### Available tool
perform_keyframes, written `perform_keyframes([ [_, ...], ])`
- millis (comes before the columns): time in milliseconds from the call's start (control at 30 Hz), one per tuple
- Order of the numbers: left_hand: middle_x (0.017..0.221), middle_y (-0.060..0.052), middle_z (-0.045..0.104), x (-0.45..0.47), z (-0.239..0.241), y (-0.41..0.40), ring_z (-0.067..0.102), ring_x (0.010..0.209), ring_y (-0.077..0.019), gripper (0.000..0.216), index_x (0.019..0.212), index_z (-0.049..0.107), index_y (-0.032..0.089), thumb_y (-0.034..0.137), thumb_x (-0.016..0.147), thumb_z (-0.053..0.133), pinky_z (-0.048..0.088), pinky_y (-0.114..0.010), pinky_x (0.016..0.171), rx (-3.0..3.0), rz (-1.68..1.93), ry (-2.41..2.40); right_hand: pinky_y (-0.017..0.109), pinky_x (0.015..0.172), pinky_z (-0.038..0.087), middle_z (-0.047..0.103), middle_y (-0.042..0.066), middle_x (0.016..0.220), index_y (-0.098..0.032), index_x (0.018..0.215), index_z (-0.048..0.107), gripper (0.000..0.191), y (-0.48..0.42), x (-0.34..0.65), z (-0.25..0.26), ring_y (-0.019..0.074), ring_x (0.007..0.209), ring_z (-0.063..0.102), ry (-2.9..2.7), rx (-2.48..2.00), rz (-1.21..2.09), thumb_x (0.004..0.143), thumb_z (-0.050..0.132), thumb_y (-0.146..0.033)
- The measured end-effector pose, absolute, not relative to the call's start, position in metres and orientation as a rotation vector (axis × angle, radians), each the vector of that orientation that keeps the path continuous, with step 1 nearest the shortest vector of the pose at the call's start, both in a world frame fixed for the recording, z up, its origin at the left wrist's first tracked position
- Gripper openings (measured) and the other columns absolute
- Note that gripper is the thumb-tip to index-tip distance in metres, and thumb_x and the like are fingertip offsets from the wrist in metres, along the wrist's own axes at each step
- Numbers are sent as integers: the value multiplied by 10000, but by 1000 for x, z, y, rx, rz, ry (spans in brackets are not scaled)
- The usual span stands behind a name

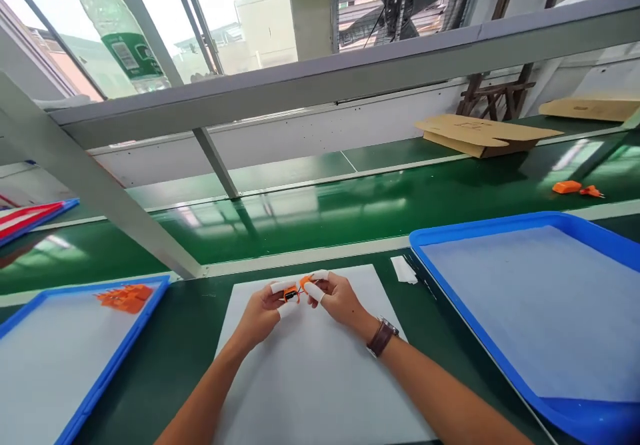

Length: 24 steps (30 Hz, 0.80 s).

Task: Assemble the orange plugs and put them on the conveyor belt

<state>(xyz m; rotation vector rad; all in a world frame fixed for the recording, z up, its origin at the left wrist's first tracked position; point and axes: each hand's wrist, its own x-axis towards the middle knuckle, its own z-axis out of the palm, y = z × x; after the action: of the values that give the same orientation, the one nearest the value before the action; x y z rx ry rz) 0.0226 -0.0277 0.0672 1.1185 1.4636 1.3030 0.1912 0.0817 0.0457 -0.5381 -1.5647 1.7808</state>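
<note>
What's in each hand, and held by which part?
Your left hand pinches an orange-black part by its left side; your right hand, an orange piece, its grip spot hidden.

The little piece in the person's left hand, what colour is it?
The piece is orange and black, as the head view shows.

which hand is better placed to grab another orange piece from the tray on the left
Probably the left hand: it is nearer that tray and its orange pieces, while the right hand would reach across. Both hands hold small orange parts, so the left would need freeing first.
</note>
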Motion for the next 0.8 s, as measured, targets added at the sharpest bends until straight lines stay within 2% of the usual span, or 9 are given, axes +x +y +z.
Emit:
perform_keyframes([
  [67, 1170, -86, 695, 20, 66, -29, 674, 1060, -273, 431, 1186, 718, 226, 305, 766, 769, 552, -413, 944, 1130, 1302, 1463, 315, 593, 555, 684, 15, 707, -173, 952, 666, 283, 79, 191, 43, 154, 612, 637, -1571, -524, 1740, 816, 716, -416],
  [233, 1041, -75, 675, 16, 60, -31, 671, 928, -223, 329, 1089, 741, 211, 307, 775, 759, 567, -354, 834, 1175, 1324, 1510, 351, 689, 582, 689, 75, 955, -199, 981, 672, 196, 74, 193, 39, 176, 745, 668, -1693, -439, 1613, 850, 702, -341],
  [367, 974, -59, 673, 17, 52, -29, 657, 866, -190, 315, 1051, 690, 177, 317, 776, 752, 582, -342, 774, 1050, 1393, 1519, 348, 720, 583, 678, 79, 982, -212, 1013, 673, 214, 71, 193, 38, 194, 823, 665, -1771, -459, 1585, 849, 716, -342],
  [600, 967, -39, 511, 21, 47, -32, 630, 873, -172, 282, 1117, 722, 258, 316, 849, 657, 601, -337, 786, 1248, 1508, 1733, 320, 567, 564, 673, 26, 812, -184, 1101, 667, 377, 70, 191, 50, 151, 585, 654, -1718, -572, 1925, 890, 631, -494],
  [700, 939, -36, 503, 23, 44, -34, 615, 828, -163, 253, 1099, 722, 265, 273, 859, 640, 588, -312, 723, 1339, 1508, 1838, 318, 566, 566, 668, 32, 802, -166, 1015, 687, 386, 71, 190, 52, 156, 587, 668, -1678, -581, 1966, 915, 583, -524],
  [800, 945, -38, 553, 24, 43, -34, 615, 804, -158, 235, 1077, 718, 264, 260, 852, 650, 567, -292, 696, 1372, 1481, 1900, 329, 613, 568, 685, 24, 761, -172, 1012, 695, 324, 72, 189, 48, 159, 615, 655, -1666, -600, 1888, 882, 651, -466],
])
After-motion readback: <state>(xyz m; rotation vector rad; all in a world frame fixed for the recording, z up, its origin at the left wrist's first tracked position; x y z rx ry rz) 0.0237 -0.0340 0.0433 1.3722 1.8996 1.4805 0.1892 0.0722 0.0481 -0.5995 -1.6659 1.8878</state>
